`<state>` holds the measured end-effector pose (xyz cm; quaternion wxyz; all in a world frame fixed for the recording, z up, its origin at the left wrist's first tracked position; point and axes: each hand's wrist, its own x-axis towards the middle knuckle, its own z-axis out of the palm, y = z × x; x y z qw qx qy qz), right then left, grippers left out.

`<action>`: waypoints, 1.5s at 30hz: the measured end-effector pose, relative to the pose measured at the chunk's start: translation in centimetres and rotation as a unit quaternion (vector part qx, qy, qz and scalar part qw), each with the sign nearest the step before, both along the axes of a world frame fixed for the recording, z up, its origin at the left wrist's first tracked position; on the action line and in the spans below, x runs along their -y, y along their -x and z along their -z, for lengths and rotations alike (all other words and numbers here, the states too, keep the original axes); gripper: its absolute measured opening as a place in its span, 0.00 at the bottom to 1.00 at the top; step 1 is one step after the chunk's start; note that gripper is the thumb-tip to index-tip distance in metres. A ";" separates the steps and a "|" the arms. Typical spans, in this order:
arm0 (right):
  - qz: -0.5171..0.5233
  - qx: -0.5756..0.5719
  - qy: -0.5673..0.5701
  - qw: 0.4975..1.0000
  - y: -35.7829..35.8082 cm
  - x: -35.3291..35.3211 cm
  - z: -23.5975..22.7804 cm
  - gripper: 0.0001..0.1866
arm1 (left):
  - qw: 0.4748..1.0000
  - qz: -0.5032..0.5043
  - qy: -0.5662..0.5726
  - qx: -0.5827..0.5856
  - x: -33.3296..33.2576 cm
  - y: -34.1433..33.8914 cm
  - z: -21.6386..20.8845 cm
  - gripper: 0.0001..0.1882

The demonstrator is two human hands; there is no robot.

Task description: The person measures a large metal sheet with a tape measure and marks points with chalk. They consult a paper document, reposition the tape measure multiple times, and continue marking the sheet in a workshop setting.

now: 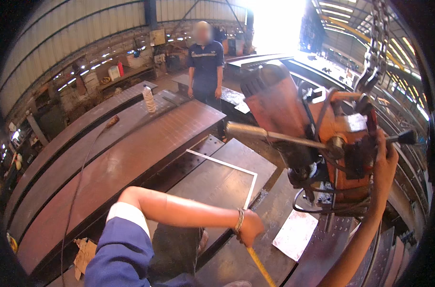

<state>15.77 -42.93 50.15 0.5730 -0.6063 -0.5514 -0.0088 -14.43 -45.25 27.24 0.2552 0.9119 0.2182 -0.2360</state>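
Observation:
My left hand (251,227), with a bracelet at the wrist, is closed around a narrow yellow measuring tape (260,266) that runs down to the lower edge. Just beyond it lies a white L-shaped steel square (234,167) on a dark steel plate (191,184). On the right, my right hand (387,160) rests against the side of a large orange and red drilling machine (322,129), fingers curled round its far side; what they grip there is hidden. The machine hangs from a chain (376,43), its long handle (275,135) pointing left.
Long steel beams (131,143) span the left, bearing a plastic bottle (148,99) and a cable (81,172). A white paper sheet (295,234) lies below the machine. Beyond the beams stands another person (206,71) in dark blue. Brown cardboard (85,256) sits lower left.

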 end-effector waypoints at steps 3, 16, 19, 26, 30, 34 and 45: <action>-0.060 0.017 0.007 0.998 3.6 0.1 -0.4 0.21 | 0.992 -0.068 0.101 0.021 -4.7 3.1 0.8 0.21; -0.112 0.186 0.450 0.867 6.4 14.6 23.7 0.34 | 0.985 0.103 -0.009 0.141 -0.5 -8.0 14.4 0.40; -0.125 0.166 0.501 0.840 3.8 20.2 34.8 0.36 | 0.956 0.162 -0.018 0.246 1.4 -13.8 15.9 0.44; -0.095 0.019 0.368 0.925 7.0 22.1 46.7 0.34 | 0.912 0.247 -0.062 0.323 5.7 -15.9 25.3 0.41; -0.061 0.008 0.259 0.964 2.7 20.9 52.1 0.19 | 0.911 0.216 -0.104 0.334 4.6 -16.4 22.0 0.42; -0.089 -0.121 0.393 0.907 6.1 17.9 50.1 0.11 | 0.923 0.098 -0.185 0.322 1.6 -7.6 14.0 0.35; -0.044 0.105 0.408 0.906 2.8 17.1 55.5 0.22 | 0.627 -0.261 -0.580 0.450 -11.3 21.3 -15.9 0.10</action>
